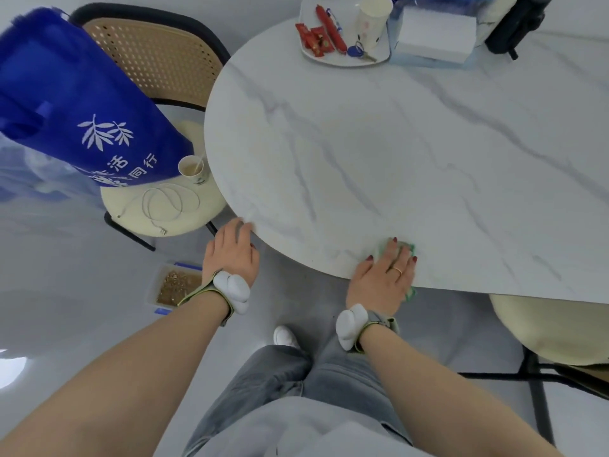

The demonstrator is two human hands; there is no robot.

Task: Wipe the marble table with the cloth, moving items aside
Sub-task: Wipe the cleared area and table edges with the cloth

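The white marble table (412, 153) with grey veins fills the upper right of the head view. My right hand (384, 278) lies flat with straight fingers on a green cloth (408, 249) at the table's near edge; only the cloth's borders show around the hand. My left hand (232, 250) rests at the table's left rim, fingertips touching the edge. At the far side stand a white plate (379, 57) with red snack packets, a sausage and keys, a paper cup (372, 19), and a white box (435, 34).
A cane-backed chair (158, 57) stands left of the table, its cushion bearing a blue bag (75, 103), a cup of drink (192, 169) and a white cable (164, 202). A tray of brown grains (174, 286) sits on the floor. Another cushioned chair (557, 328) is at lower right. A black bag (517, 21) lies far right.
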